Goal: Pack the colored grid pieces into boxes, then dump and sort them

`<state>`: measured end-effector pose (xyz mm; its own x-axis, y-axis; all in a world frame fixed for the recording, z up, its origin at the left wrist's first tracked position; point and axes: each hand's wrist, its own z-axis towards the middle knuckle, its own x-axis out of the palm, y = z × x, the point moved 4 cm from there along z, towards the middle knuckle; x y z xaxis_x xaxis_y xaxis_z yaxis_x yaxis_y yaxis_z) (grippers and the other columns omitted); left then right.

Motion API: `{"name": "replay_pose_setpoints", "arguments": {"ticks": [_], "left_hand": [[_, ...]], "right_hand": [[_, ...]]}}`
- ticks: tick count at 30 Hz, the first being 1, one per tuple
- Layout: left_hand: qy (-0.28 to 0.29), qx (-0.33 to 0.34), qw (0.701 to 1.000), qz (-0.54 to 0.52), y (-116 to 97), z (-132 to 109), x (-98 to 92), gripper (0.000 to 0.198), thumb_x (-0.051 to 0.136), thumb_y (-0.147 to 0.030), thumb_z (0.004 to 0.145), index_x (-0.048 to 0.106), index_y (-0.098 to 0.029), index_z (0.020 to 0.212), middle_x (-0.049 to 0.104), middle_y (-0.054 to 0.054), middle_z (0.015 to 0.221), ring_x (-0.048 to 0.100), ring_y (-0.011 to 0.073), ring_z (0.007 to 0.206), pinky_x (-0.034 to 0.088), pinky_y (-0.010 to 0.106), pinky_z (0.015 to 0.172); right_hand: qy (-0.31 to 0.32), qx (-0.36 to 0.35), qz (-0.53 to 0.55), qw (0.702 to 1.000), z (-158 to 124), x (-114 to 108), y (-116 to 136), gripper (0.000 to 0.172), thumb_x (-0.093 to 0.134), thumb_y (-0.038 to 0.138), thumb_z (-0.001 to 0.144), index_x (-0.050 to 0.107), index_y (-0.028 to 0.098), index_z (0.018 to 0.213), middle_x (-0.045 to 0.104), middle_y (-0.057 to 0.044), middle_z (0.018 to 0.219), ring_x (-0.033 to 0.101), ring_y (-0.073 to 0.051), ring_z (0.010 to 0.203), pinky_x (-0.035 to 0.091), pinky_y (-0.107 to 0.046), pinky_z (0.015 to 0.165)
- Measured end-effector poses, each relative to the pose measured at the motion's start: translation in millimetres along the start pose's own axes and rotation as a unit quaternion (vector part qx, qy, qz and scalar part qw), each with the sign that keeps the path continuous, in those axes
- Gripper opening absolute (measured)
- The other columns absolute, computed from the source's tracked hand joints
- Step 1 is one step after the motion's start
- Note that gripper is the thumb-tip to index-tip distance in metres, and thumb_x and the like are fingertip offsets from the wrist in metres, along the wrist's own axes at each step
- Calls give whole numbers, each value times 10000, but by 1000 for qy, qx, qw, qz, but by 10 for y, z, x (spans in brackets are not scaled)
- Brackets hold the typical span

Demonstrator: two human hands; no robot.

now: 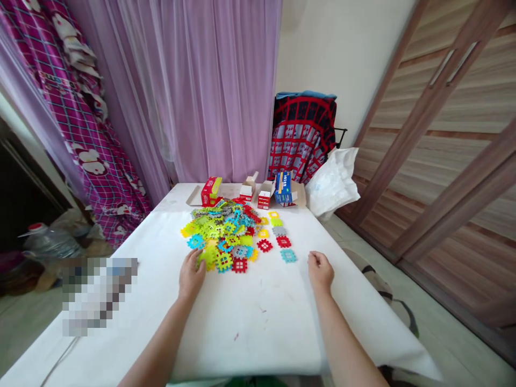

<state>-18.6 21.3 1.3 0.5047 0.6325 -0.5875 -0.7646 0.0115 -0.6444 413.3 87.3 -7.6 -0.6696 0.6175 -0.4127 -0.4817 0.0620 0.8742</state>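
A heap of plastic interlocking tiles [215, 228] in lime, yellow, blue, grey and red lies on the white-covered table. At its near left edge, my left hand [192, 274] has thumb and fingers around the side of a lime-green interlocking tile [208, 256]. My right hand [321, 271] rests on the table with its fingers curled in, and nothing shows in them. To its left runs a column of single tiles: a light blue tile [288, 255] nearest, then a red tile [283, 242], a grey tile [279, 230], and lime and yellow ones beyond. Another red tile [265, 245] lies between column and heap.
Behind the heap stand a red and lime box [211, 191], two small opened boxes [265, 196] and a blue box [284, 188]. A white bag [334, 183] is at the far right corner. A blurred-out object [100, 295] lies at left with a cord.
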Motion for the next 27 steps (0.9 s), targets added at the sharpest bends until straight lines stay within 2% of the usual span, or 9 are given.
{"name": "replay_pose_setpoints", "arguments": {"ticks": [5, 9, 23, 27], "left_hand": [[-10, -7, 1000, 5, -27, -214, -109, 312, 511, -277, 797, 659, -230, 1068, 652, 74, 1230, 630, 226, 1114, 498, 374, 988], [-11, -8, 1000, 17, -55, -271, -150, 297, 508, -248, 795, 663, -229, 1048, 662, 76, 1208, 649, 224, 1075, 522, 366, 948], [41, 38, 994, 99, -170, -310, -42, 335, 489, -170, 808, 647, -179, 1103, 634, 130, 1243, 609, 269, 1126, 485, 419, 986], [52, 58, 990, 116, -196, -345, -23, 393, 503, -171, 815, 599, -178, 1196, 618, 128, 1277, 588, 264, 1166, 467, 424, 1014]], "right_hand": [[49, -36, -29, 998, -86, -5, 11, 340, 473, 403, 739, 696, 192, 887, 737, -76, 857, 640, -229, 772, 481, -311, 741], [65, -47, -63, 995, -92, 10, 80, 304, 478, 374, 742, 707, 212, 861, 728, -55, 813, 628, -228, 758, 461, -306, 695], [95, -66, -145, 983, -144, 25, 169, 247, 510, 284, 809, 729, 220, 905, 710, -53, 853, 582, -198, 742, 381, -276, 652], [105, -64, -156, 980, -161, 18, 198, 232, 519, 254, 817, 729, 208, 904, 707, -52, 845, 568, -184, 722, 358, -266, 640]]}}
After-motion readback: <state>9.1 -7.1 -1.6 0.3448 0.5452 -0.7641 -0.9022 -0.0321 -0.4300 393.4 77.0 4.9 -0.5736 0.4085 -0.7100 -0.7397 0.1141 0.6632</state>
